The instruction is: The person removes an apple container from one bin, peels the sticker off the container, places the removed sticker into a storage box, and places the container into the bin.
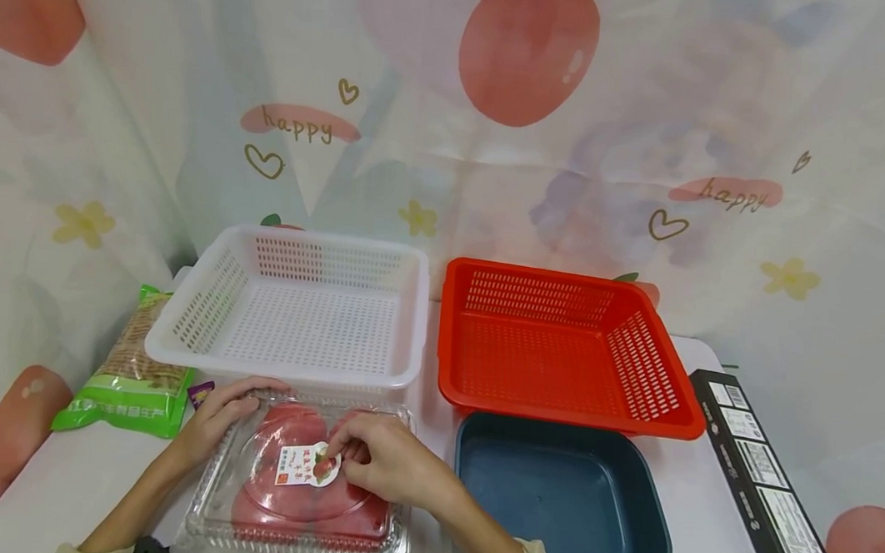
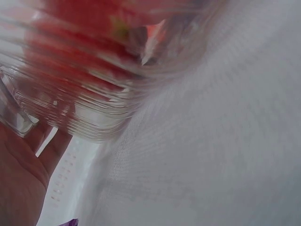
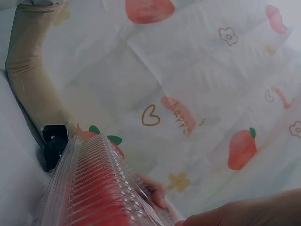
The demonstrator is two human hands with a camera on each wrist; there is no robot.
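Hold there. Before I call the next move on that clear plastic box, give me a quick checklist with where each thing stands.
1. Left hand touching the back-left corner of the lidded clear plastic box: ok.
2. Right hand at the right end of the white printed label on the lid: ok.
3. Label edge firmly pinched: cannot tell; the fingers hide it.
4. Round red fruit under the lid: ok.
5. Lid fastened all round: cannot tell from these views.
6. Box apart from the white perforated plastic basket behind it: cannot tell; they look close.
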